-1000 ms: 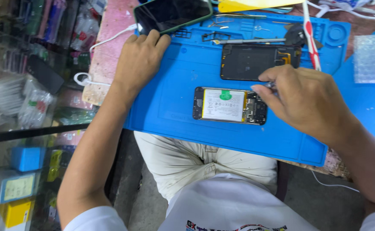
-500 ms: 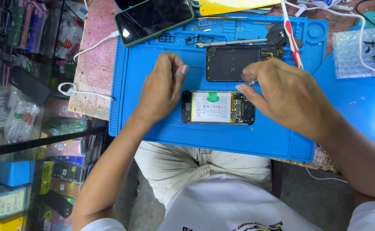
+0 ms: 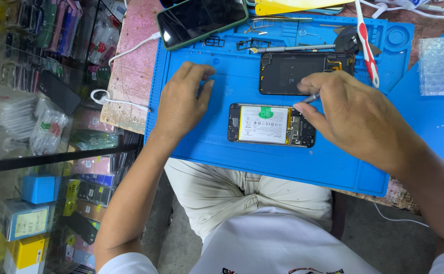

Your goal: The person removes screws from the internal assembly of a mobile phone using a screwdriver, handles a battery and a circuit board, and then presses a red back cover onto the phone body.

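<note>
Fingers of the right hand (image 3: 356, 119) pinch a thin metal tool (image 3: 311, 97) just above the opened black phone with white battery (image 3: 271, 125), which lies on the blue silicone mat (image 3: 283, 157). Left hand (image 3: 184, 104) rests spread just left of it. A black back cover (image 3: 288, 73) lies behind it, and a red-handled brush (image 3: 366, 45) to the right.

On my feed, both forearms are bare from the short white sleeves down to the left hand (image 3: 181, 104) and right hand (image 3: 356, 119). I see no rings, watch or gloves. My white shirt carries a dark and red print at the chest, over light beige trousers.
</note>
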